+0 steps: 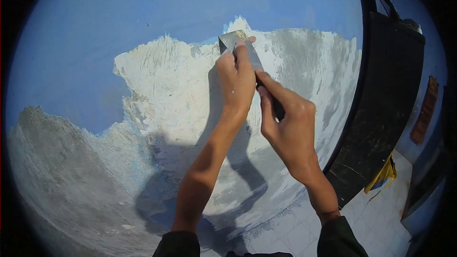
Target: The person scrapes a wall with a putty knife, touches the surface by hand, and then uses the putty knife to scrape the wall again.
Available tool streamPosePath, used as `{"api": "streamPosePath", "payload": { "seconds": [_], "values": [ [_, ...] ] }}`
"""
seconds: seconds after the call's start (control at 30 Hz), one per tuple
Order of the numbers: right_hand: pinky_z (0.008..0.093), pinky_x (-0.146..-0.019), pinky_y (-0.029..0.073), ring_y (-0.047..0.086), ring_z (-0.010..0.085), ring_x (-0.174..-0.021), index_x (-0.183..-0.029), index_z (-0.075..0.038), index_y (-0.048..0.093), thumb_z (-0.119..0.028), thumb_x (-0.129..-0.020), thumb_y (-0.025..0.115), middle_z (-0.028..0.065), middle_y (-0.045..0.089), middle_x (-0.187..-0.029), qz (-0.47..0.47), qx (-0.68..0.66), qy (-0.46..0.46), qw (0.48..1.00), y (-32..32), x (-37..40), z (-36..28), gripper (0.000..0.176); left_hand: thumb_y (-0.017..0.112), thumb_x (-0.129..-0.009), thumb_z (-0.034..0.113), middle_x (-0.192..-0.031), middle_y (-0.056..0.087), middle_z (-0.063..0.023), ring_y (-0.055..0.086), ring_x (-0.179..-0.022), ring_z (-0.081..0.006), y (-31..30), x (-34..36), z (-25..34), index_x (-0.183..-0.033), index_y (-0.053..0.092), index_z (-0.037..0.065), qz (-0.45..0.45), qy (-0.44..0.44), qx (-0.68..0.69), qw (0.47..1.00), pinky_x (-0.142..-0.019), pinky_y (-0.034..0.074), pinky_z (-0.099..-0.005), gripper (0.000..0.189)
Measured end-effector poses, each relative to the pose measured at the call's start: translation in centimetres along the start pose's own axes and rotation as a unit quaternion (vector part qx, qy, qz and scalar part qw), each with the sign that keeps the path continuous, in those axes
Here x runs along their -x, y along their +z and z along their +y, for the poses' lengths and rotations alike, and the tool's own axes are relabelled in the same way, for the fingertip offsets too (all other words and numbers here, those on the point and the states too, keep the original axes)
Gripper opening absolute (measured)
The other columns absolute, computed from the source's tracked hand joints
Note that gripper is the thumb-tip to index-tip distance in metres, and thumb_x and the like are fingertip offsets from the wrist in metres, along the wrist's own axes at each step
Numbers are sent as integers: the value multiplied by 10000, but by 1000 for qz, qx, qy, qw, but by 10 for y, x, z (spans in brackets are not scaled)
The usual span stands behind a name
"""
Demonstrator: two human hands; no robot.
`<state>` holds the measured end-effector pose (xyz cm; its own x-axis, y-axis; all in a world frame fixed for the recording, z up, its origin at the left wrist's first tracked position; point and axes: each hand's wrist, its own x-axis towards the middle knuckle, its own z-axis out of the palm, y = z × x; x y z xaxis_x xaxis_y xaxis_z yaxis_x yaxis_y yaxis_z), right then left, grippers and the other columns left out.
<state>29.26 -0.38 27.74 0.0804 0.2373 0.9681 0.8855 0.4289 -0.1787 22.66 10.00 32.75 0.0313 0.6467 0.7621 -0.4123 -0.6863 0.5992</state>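
A wide metal scraper (255, 57) lies tilted against the wall at the upper border of the stripped patch. Its blade carries some pale yellowish crumbs near the top. My left hand (236, 76) is closed on the blade, with its fingers pressed onto the metal. Below and to the right, my right hand (293, 116) grips the dark handle, which its fingers partly hide. Around the blade, blue paint (190, 9) ends in a ragged edge above the bare white and grey plaster (166, 83).
A black panel (381, 100) in a dark frame stands right of the wall. Beyond it hangs a reddish-brown slatted object (424, 109). A yellow and blue bag-like item (382, 175) lies by the panel's foot on the pale tiled floor (295, 233). Scraped debris lies along the wall base.
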Motion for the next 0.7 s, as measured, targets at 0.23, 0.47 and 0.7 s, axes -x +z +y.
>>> {"api": "streamPosePath", "payload": {
  "seconds": [0.23,0.47,0.7],
  "values": [
    [415,-511,478,596,297,-523,-1364,-73,616,-13,-874,681,144,579,-650,19,3,-15,1000,17,18,9,498,430,-1073,264,-536,456,7,412,-501,-79,-5,5,0,-1118,728,-71,-8,49,-80,996,-483,338,-303,451],
    [414,-550,496,643,284,-569,-1335,-56,643,38,-866,658,156,613,-652,-50,-18,40,998,2,27,-3,479,430,-1071,273,-565,520,-46,510,-535,-122,-6,17,-2,-1110,744,-44,19,69,-101,992,-510,402,-334,448],
    [394,-543,477,611,251,-539,-1315,-48,658,33,-876,656,157,622,-669,-7,-10,26,1000,2,6,-5,446,442,-1067,300,-650,512,29,433,-546,-59,-2,-1,-8,-1172,737,-3,-17,-2,-34,999,-515,375,-267,435]
  ]
}}
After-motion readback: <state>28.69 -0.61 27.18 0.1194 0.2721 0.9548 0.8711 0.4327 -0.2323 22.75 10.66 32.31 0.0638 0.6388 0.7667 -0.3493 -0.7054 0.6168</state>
